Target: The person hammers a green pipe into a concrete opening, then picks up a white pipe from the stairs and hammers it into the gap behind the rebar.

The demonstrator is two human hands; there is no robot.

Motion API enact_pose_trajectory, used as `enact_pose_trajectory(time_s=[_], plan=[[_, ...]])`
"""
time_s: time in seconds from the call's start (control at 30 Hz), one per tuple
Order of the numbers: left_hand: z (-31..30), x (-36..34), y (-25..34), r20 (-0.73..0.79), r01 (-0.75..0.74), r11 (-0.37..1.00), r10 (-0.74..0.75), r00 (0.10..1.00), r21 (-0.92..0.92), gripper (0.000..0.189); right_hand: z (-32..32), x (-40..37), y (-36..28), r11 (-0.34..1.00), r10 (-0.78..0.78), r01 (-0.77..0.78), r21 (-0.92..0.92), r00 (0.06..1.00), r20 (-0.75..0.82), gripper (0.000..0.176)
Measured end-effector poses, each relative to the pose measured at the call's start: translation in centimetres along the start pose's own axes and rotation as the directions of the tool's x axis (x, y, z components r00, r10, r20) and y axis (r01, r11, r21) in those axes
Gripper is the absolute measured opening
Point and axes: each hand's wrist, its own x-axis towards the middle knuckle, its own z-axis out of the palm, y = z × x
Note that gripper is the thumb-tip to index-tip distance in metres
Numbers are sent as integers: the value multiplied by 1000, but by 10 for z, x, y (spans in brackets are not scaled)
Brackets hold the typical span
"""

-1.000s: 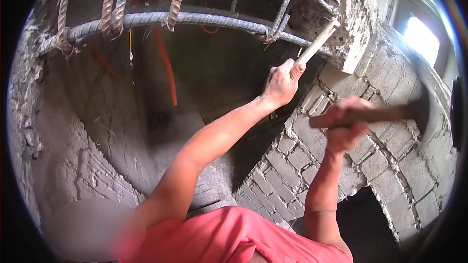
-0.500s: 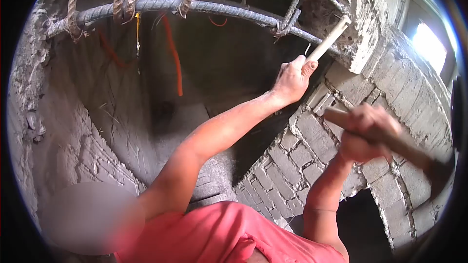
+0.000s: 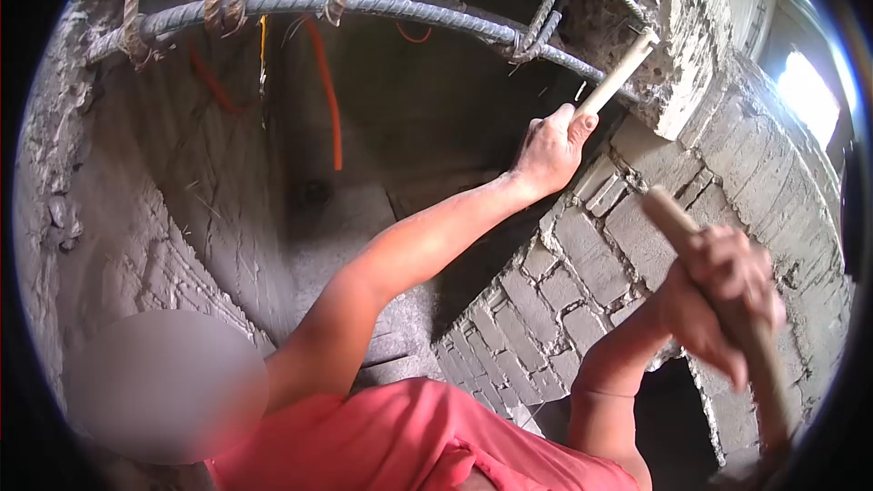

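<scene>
Left hand (image 3: 550, 150) clenched round chisel (image 3: 623, 68), upper right, tip on concrete (image 3: 682, 55) | right hand (image 3: 723, 295) fisted on hammer handle (image 3: 671, 216), lower right | chisel looks rigid, slim: grip mid-shaft, clear of struck end.

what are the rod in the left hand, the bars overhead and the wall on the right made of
Rod: pale, smooth and straight, probably metal, though wood can't be ruled out.
Bars: steel rebar, by the ribbed surface, grey with rusty patches.
Wall: grey blocks with rough mortar joints, likely concrete or cement brick, left unplastered.
</scene>
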Motion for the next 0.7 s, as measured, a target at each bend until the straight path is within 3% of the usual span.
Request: enact_pose_trajectory(time_s=[0.1, 0.13, 0.17, 0.2, 0.23, 0.3, 0.37, 0.43, 0.47, 0.53, 0.57, 0.6, 0.63, 0.67, 0.7], plan=[[1, -3, 2, 13, 24, 1000, -24, 1000, 9, 55, 12, -4, 22, 912, -175, 152, -380, 984, -27, 75], [1, -3, 3, -5, 11, 1000, -11, 1000, 12, 52, -35, -34, 81, 405, -303, 252, -879, 944, 131, 54], [0, -1, 4, -28, -5, 1000, 5, 1000, 14, 50, -46, -52, 87, 651, 474, -377, -659, 880, -36, 32], [-1, -2, 10, -23, 33, 999, -33, 999, -8, 49, -44, -58, 89, 614, 681, -661, -432, 720, -134, 34], [-4, 0, 11, -27, 22, 1000, -22, 999, -1, 49, -38, -59, 83, 624, 675, -656, -425, 726, -130, 34], [-6, -1, 8, -23, 10, 999, -9, 1000, 49, 48, -28, -57, 59, 764, 541, -567, -307, 823, -175, 50], [-3, -1, 3, -37, -17, 999, 19, 999, 46, 49, -4, -29, 33, 940, 228, -260, -223, 961, -157, 65], [-5, -2, 5, 30, 42, 999, -43, 999, 11, 56, 1, -3, 7, 996, -86, 86, -9, 996, 14, 73], [-6, -1, 6, 47, 57, 998, -57, 997, 3, 58, 2, -3, 13, 996, -86, 86, -9, 996, 12, 73], [-3, -1, 5, 36, 47, 999, -47, 998, -3, 58, 7, -5, 35, 912, -200, 223, -346, 975, 101, 69], [-2, -2, 5, 19, 38, 999, -37, 999, -6, 59, -34, -34, 81, 514, -210, 300, -804, 952, 221, 56], [-3, -1, 6, 15, 37, 999, -37, 999, -6, 59, -50, -60, 89, 651, 529, -443, -616, 847, -51, 50], [-4, -1, 6, -7, 32, 999, -32, 999, 3, 59, -40, -61, 92, 590, 668, -643, -488, 728, -153, 51], [-4, -1, 6, -20, 20, 1000, -20, 1000, 12, 60, -43, -63, 83, 594, 637, -607, -528, 756, -151, 51], [-5, 11, 6, -41, -4, 1000, 5, 999, 16, 60, -51, -68, 80, 697, 620, -607, -382, 777, -105, 52]])
